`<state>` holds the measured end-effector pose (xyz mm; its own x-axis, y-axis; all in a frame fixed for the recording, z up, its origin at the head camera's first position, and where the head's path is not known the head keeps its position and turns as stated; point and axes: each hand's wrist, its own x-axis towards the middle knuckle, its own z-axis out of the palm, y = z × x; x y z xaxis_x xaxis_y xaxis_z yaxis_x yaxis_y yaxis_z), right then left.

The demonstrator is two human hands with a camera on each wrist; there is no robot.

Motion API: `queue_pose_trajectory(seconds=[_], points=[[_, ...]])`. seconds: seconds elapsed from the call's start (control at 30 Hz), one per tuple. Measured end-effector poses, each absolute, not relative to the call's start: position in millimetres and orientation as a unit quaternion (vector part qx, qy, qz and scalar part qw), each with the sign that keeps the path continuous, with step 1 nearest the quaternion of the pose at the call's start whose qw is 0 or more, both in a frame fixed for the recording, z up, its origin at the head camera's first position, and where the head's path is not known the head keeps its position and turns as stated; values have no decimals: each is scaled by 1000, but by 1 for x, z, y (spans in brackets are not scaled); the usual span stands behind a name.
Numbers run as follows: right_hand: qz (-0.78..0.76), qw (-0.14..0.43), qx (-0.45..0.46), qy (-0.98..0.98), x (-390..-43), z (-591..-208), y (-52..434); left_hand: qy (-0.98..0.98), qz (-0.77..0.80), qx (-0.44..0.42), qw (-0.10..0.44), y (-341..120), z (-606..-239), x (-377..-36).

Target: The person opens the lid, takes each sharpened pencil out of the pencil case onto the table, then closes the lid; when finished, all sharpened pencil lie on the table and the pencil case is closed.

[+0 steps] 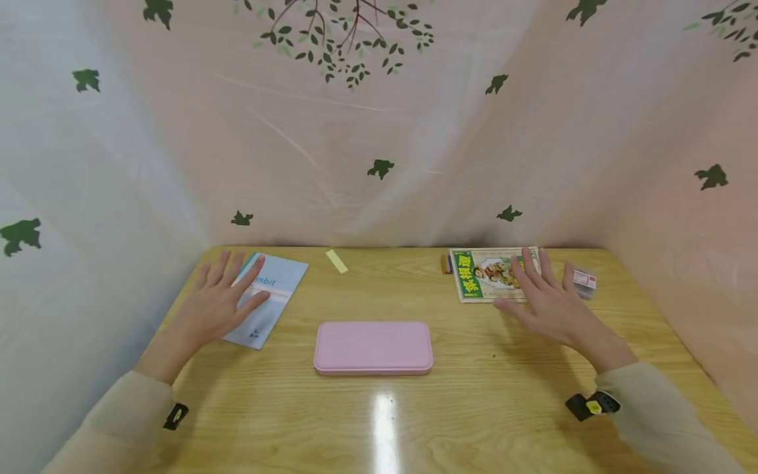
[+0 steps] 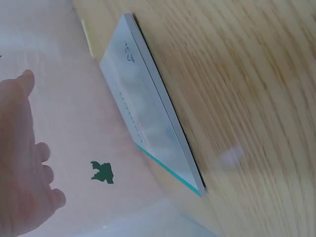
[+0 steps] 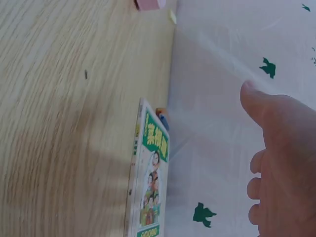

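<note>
My left hand (image 1: pixel 216 303), fingers spread, hovers over a pale blue notebook (image 1: pixel 274 283) at the table's left; the left wrist view shows the notebook (image 2: pixel 143 98) lying flat, apart from the hand (image 2: pixel 24 163). My right hand (image 1: pixel 551 306) is likewise spread above the right side, overlapping a green and yellow illustrated book (image 1: pixel 482 273) in the head view. In the right wrist view that book (image 3: pixel 150 182) lies on the table below the hand (image 3: pixel 284 158). A closed pink pencil case (image 1: pixel 373 347) sits between the hands, touched by neither.
A pale yellow strip (image 1: pixel 336 261) lies near the back edge. A small brown and blue item (image 1: pixel 447 264) shows beside the book's left edge. A small clear box with a red and white label (image 1: pixel 585 283) stands to the right. Printed curtains (image 1: pixel 379 118) border the wooden table (image 1: pixel 284 415).
</note>
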<state>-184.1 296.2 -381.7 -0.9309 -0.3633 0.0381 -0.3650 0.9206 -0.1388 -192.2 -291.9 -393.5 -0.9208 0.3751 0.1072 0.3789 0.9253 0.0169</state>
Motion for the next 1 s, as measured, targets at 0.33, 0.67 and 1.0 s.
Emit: queue_pose_trajectory(seconds=[0.33, 0.67, 1.0], points=[[166, -8, 226, -960, -186, -388, 265, -968, -99, -232, 12, -263, -401, -188], [310, -54, 270, -910, -178, -418, 220, -926, -233, -297, -12, -225, -434, -177], [367, -17, 260, -893, -172, -438, 182, -891, -342, -299, -12, -203, -443, -172]])
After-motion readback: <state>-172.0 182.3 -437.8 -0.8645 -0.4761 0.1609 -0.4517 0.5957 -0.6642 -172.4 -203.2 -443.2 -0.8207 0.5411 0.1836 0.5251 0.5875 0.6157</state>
